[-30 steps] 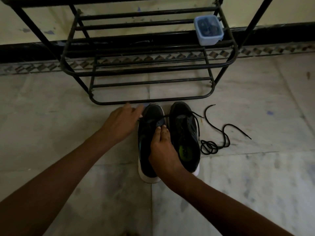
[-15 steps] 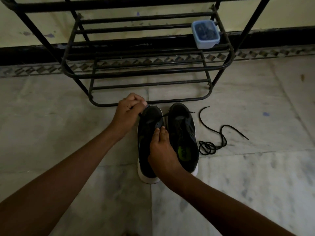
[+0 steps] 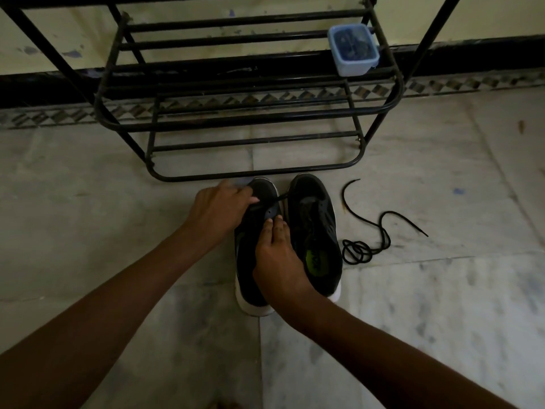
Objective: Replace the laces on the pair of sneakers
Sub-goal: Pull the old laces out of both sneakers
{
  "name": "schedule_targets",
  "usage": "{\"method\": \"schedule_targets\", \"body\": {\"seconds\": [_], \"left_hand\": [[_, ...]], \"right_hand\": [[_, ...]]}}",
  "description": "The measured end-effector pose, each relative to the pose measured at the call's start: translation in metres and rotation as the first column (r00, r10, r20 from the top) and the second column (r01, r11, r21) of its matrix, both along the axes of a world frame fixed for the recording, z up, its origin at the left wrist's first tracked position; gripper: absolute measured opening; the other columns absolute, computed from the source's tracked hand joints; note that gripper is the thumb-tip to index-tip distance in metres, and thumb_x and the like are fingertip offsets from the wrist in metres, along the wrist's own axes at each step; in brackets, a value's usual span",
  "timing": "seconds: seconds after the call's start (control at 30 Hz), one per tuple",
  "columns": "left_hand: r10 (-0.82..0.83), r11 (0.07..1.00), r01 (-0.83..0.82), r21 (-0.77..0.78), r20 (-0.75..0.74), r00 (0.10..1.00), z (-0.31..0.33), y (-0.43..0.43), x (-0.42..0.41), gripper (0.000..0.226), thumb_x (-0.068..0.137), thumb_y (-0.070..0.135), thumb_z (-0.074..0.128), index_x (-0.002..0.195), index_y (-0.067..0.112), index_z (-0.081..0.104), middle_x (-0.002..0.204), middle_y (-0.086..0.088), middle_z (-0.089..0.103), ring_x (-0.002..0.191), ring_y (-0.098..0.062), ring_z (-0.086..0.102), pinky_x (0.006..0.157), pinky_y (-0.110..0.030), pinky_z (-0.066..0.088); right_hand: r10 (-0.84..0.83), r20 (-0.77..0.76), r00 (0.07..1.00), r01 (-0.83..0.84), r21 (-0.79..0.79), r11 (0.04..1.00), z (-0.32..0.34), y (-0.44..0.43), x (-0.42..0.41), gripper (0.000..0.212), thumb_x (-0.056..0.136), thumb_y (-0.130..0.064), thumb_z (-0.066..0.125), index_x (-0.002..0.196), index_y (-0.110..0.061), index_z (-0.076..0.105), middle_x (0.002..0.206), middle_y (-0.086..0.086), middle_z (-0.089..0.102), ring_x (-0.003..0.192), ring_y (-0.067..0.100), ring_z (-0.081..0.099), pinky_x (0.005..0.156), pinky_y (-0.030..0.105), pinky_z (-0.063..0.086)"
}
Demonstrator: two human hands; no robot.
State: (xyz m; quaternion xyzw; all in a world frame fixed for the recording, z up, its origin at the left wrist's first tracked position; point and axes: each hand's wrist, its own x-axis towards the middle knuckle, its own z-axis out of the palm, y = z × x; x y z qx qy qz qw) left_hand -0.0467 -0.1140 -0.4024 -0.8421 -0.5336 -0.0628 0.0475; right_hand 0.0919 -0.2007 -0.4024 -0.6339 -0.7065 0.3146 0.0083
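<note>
Two sneakers (image 3: 312, 225) just before rack (image 3: 250, 173); loose lace (image 3: 355, 250) lies to rt.

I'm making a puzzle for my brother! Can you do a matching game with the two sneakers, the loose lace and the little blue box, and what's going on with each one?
Things:
1. left sneaker
2. right sneaker
3. loose lace
4. blue box

Places or states:
A. sitting on the rack
B. lying on the floor, partly coiled
C. left hand and right hand on it
D. green insole showing

Pairs: 1-C, 2-D, 3-B, 4-A
</note>
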Motion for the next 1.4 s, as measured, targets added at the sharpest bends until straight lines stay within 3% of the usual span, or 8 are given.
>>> {"method": "schedule_targets", "body": {"seconds": [0.1, 0.3, 0.43, 0.6, 0.83, 1.0, 1.23, 1.4], "left_hand": [[-0.004, 0.999, 0.005, -0.04, 0.043, 0.999, -0.009, 0.001, -0.004, 0.039, 0.099, 0.043, 0.056, 0.081, 0.013, 0.073, 0.083, -0.007, 0.065, 0.089, -0.027, 0.055, 0.068, -0.035, 0.037], [0.026, 0.999, -0.033, 0.031, 0.209, 0.977, -0.012, 0.002, -0.011, 0.03, 0.088, 0.03, 0.064, 0.058, 0.028, 0.058, 0.085, 0.008, 0.049, 0.093, -0.021, 0.048, 0.081, -0.04, 0.022], [0.121, 0.984, 0.005, -0.178, 0.688, 0.716, -0.014, 0.004, -0.002, 0.038, 0.084, -0.001, 0.068, 0.059, 0.019, 0.047, 0.086, -0.003, 0.047, 0.079, -0.019, 0.049, 0.071, -0.025, 0.041], [0.333, 0.936, -0.07, -0.346, 0.797, 0.503, -0.015, 0.009, 0.012, 0.038, 0.091, -0.002, 0.064, 0.061, 0.019, 0.053, 0.095, -0.007, 0.056, 0.086, -0.013, 0.06, 0.072, -0.012, 0.048], [0.159, 0.979, -0.035, -0.203, 0.636, 0.755, -0.012, 0.009, 0.018, 0.015, 0.108, 0.027, 0.046, 0.103, 0.014, 0.049, 0.076, 0.002, 0.061, 0.064, -0.006, 0.06, 0.055, -0.015, 0.043], [-0.019, 0.999, 0.012, 0.032, 0.235, 0.972, -0.017, 0.011, 0.013, 0.016, 0.1, 0.025, 0.061, 0.106, 0.012, 0.068, 0.091, -0.01, 0.074, 0.074, -0.03, 0.071, 0.053, -0.034, 0.051], [0.157, 0.987, -0.16, -0.016, -0.112, 0.981, -0.004, 0.015, 0.003, 0.038, 0.107, 0.043, 0.04, 0.117, 0.021, 0.069, 0.089, -0.008, 0.075, 0.077, -0.029, 0.071, 0.057, -0.03, 0.041], [0.341, 0.94, -0.337, -0.053, 0.103, 0.934, 0.017, 0.013, 0.002, 0.043, 0.106, 0.044, 0.039, 0.098, 0.013, 0.069, 0.082, -0.014, 0.069, 0.077, -0.033, 0.066, 0.06, -0.032, 0.037]], "right_hand": [[-0.005, 0.008, 1.0, 0.005, 0.005, 1.0, 0.0, 0.0, -0.001, 0.07, 0.104, -0.009, 0.041, 0.157, 0.002, -0.002, 0.165, 0.027, -0.004, 0.155, 0.037, -0.004, 0.123, 0.047, 0.015], [-0.007, 0.009, 1.0, 0.007, -0.004, 1.0, 0.001, 0.0, -0.001, 0.071, 0.103, -0.008, 0.042, 0.157, 0.002, -0.003, 0.165, 0.026, -0.006, 0.154, 0.037, -0.004, 0.124, 0.05, 0.017], [-0.004, 0.006, 1.0, 0.004, -0.005, 1.0, 0.001, 0.0, -0.001, 0.071, 0.103, -0.007, 0.042, 0.157, 0.002, -0.003, 0.164, 0.027, -0.006, 0.154, 0.038, -0.005, 0.124, 0.051, 0.02], [-0.004, -0.002, 1.0, 0.004, -0.017, 1.0, 0.002, -0.001, 0.0, 0.073, 0.103, -0.009, 0.043, 0.157, 0.0, -0.005, 0.165, 0.025, -0.008, 0.154, 0.037, -0.006, 0.123, 0.052, 0.021], [-0.001, 0.013, 1.0, 0.0, 0.004, 1.0, 0.001, -0.001, -0.001, 0.073, 0.103, -0.01, 0.043, 0.157, 0.001, -0.005, 0.165, 0.026, -0.007, 0.154, 0.038, -0.006, 0.122, 0.051, 0.02], [-0.002, 0.005, 1.0, 0.002, 0.014, 1.0, -0.001, -0.001, -0.002, 0.068, 0.104, -0.008, 0.039, 0.157, 0.002, -0.002, 0.165, 0.027, -0.005, 0.154, 0.038, -0.004, 0.122, 0.05, 0.02], [0.002, 0.011, 1.0, -0.002, 0.028, 1.0, -0.001, -0.002, -0.002, 0.071, 0.104, -0.009, 0.043, 0.157, 0.001, -0.002, 0.165, 0.027, -0.004, 0.154, 0.038, -0.003, 0.122, 0.052, 0.026], [0.02, 0.023, 1.0, -0.021, 0.036, 0.999, 0.0, -0.003, -0.001, 0.072, 0.104, -0.01, 0.044, 0.158, 0.0, -0.003, 0.165, 0.026, -0.004, 0.154, 0.038, -0.003, 0.12, 0.051, 0.025]]}}
